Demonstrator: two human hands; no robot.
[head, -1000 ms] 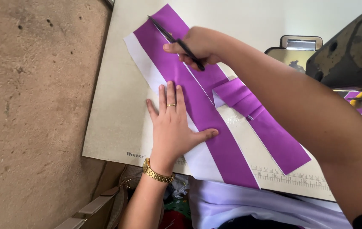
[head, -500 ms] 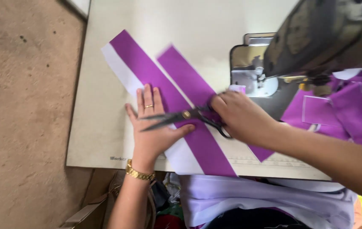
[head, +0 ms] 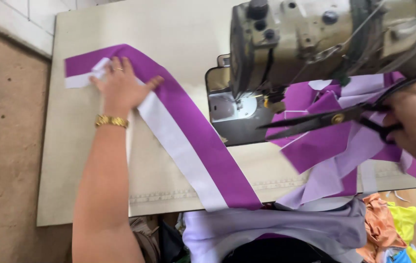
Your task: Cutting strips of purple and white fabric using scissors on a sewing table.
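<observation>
My left hand (head: 119,86) lies flat on the far end of a long purple fabric strip (head: 203,146) backed by a white strip (head: 176,146); both run diagonally across the beige table (head: 169,39) down to its near edge. A gold bracelet sits on that wrist. My right hand (head: 415,124) is at the right edge, closed around the handles of black scissors (head: 315,122). The blades point left and are slightly parted, held above a heap of purple and lilac fabric pieces (head: 325,141).
A worn beige sewing machine (head: 315,39) stands at the back right, its needle plate (head: 227,109) just left of the fabric heap. Orange and yellow cloth (head: 393,224) lies below the table at right. A brown floor (head: 3,146) runs along the left.
My left hand slid up the strip to its far end. My right hand carried the scissors away from the strip to the right, over the fabric heap. The view shifted right.
</observation>
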